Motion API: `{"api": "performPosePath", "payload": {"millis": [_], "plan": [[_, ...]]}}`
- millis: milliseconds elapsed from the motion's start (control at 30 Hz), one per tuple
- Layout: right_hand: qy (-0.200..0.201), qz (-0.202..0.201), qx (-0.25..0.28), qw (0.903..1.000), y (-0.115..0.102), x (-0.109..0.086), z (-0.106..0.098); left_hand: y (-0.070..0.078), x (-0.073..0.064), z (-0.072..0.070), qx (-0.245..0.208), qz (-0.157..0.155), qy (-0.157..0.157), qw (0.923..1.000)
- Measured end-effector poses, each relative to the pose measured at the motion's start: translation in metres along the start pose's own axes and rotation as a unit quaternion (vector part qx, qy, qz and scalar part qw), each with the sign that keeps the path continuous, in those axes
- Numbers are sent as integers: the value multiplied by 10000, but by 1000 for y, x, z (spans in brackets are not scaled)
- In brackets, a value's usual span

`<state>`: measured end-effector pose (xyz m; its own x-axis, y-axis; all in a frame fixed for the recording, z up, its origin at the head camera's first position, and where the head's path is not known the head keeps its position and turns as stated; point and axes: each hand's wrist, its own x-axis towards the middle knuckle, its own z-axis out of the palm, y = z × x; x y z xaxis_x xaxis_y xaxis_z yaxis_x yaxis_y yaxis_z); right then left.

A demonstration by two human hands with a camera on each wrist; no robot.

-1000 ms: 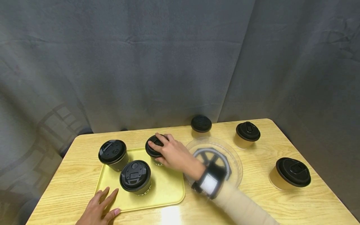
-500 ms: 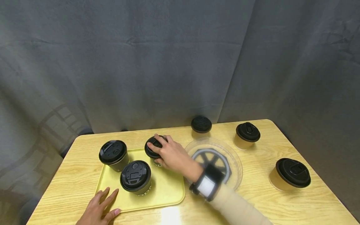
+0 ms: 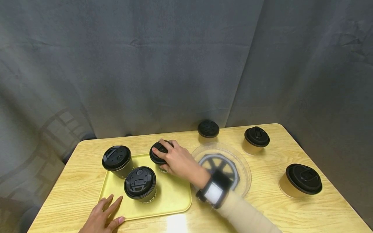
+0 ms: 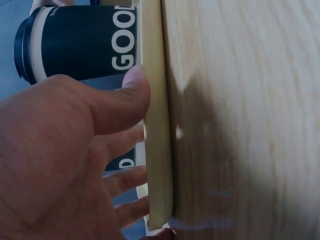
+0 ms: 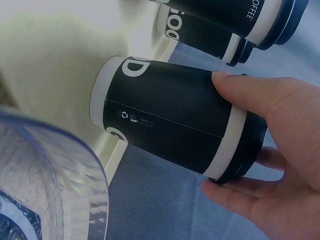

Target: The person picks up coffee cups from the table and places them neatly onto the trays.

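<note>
My right hand (image 3: 183, 163) grips a black-lidded paper coffee cup (image 5: 162, 115) from above at the tray's far edge. In the right wrist view the thumb and fingers sit around the lid and upper wall, and the cup's base stands on the yellow tray (image 3: 172, 199). Two more dark cups share the tray: a front cup (image 3: 140, 183) and a back-left cup (image 3: 117, 158). My left hand (image 3: 100, 215) rests at the tray's front-left corner, fingers spread. The left wrist view has its thumb touching the rim, close to a cup (image 4: 90, 42) lettered "GOOD".
A clear round plastic container (image 3: 246, 171), with a grey wheel-like pattern in it, stands right of the tray, partly behind my right forearm. Three tan cups with black lids stand beyond: a back cup (image 3: 208, 129), a right cup (image 3: 256, 139) and a front-right cup (image 3: 301, 179).
My right hand and the cup it grips have shifted slightly left from one second ago, with almost no movement in the last half second. My left hand keeps its place.
</note>
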<state>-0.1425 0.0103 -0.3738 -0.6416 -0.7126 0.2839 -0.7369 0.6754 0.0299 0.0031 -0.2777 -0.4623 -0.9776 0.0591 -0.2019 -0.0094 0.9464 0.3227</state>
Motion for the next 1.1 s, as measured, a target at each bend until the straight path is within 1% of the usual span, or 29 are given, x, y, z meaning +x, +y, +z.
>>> {"api": "performPosePath", "payload": {"millis": [433,533,667,733,933,1100], "plan": [[-54,37,-23,10000,0,0,-2,-2,0,2,-25,95,119,9999],[-89,33,-76,9999,0,0,-3,-3,0,4,1,195,276,9994],[-162,25,-98,9998,-1,1,-4,-5,-2,5,82,360,573,9977],[-237,46,-53,9997,-1,1,-6,-6,-2,6,109,406,652,9970],[-546,131,211,9982,-1,0,-8,-6,-2,8,60,426,659,9969],[-520,197,381,9977,-2,1,-8,-6,-3,8,107,493,795,9956]]}}
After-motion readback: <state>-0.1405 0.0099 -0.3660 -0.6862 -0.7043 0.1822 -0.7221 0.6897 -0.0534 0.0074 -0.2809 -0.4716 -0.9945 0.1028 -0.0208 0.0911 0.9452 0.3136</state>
